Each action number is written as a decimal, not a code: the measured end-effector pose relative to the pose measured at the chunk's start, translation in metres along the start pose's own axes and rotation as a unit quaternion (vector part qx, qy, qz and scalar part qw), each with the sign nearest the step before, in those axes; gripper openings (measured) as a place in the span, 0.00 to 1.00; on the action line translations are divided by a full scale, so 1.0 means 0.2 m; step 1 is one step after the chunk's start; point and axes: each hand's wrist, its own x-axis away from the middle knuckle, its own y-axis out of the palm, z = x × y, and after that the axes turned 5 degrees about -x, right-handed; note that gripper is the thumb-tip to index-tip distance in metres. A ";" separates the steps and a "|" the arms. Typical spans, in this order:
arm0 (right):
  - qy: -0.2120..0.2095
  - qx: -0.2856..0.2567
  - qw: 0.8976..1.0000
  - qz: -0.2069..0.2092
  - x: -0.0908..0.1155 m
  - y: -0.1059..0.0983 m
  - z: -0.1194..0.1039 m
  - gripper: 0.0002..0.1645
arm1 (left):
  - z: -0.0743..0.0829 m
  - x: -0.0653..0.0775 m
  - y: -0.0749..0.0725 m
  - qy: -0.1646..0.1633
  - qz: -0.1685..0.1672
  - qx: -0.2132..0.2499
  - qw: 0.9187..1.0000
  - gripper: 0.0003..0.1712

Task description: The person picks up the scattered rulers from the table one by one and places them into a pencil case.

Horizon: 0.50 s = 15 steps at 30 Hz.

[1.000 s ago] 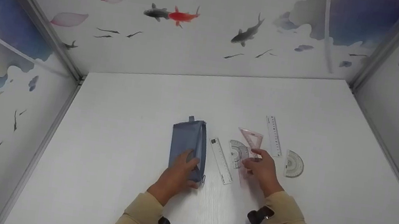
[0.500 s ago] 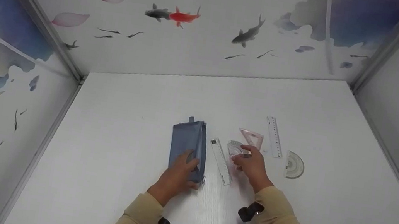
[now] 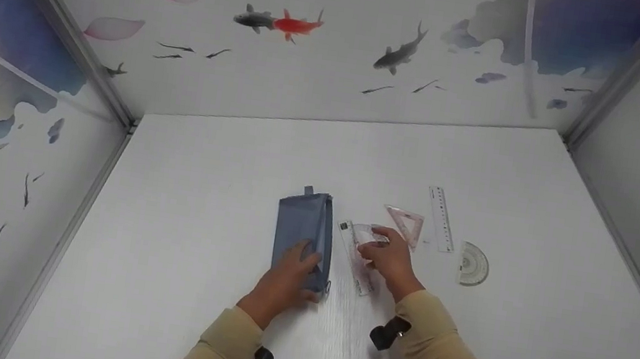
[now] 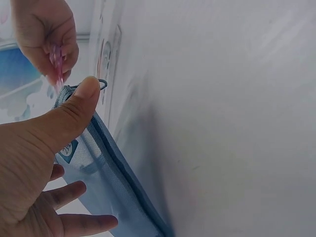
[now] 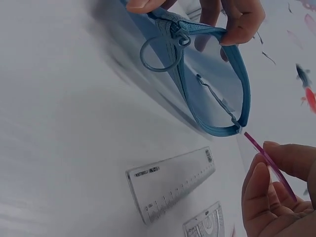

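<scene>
Head camera: the bare right hand (image 3: 389,257), pinching a thin translucent pink plastic piece (image 5: 256,144), has shifted left since a second ago, over the clear plastic ruler (image 5: 170,183) and nearer the blue fabric zip pouch (image 3: 296,223), which the left hand (image 3: 285,270) grips as before. Only the right wrist view looks into the pouch's gaping mouth.

White walls (image 3: 332,90) with fish prints (image 3: 297,27) and blue patches (image 3: 591,30), grey corner posts (image 3: 627,75), a white tabletop (image 3: 200,188).
</scene>
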 end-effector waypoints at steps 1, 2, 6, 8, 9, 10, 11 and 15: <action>0.000 -0.004 1.000 -0.002 0.00 0.01 0.00 0.34 | 0.00 0.00 0.00 -0.002 -0.002 0.002 1.000 0.45; -0.001 -0.010 1.000 -0.003 0.00 0.01 0.00 0.34 | 0.00 0.00 0.00 -0.003 -0.004 0.004 1.000 0.45; -0.002 -0.018 1.000 -0.002 0.00 0.05 -0.01 0.33 | 0.00 0.00 0.00 -0.001 -0.007 0.009 1.000 0.44; -0.006 -0.014 1.000 0.000 0.00 0.06 -0.01 0.33 | 0.00 0.00 0.00 -0.001 -0.008 0.009 1.000 0.43; -0.009 -0.013 1.000 0.001 0.00 0.07 -0.01 0.32 | 0.00 0.00 0.00 0.000 -0.007 0.009 1.000 0.43; -0.010 -0.011 1.000 0.002 0.00 0.07 -0.01 0.32 | 0.00 0.00 0.00 0.000 -0.006 0.008 1.000 0.43; -0.013 -0.009 1.000 0.001 0.00 0.08 -0.01 0.32 | 0.00 0.00 0.00 -0.001 -0.006 0.008 1.000 0.43; -0.016 -0.017 1.000 -0.009 0.00 0.11 0.00 0.33 | 0.00 0.00 0.00 0.002 -0.005 0.006 1.000 0.43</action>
